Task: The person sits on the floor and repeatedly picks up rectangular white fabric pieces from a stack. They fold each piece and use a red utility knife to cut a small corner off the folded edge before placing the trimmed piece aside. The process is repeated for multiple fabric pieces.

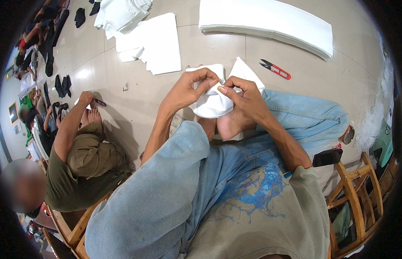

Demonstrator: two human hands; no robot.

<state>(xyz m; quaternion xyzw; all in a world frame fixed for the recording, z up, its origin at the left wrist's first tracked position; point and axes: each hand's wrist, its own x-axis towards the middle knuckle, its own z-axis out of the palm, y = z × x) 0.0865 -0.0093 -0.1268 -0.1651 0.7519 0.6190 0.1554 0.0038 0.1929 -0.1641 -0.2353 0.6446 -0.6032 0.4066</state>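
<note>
head: cloth (213,106) partly behind right hand (247,96)

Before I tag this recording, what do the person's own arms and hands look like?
The left hand and right hand wear no gloves, and no watch or bracelet shows. The forearms are uncovered. The right sleeve is plain grey-green and seems to end near the elbow; the left one is out of view.

Left hand (190,90) and right hand (247,98) nearly meet, fingers (213,82) pinched — both forearms (283,140) angled inward.
</note>
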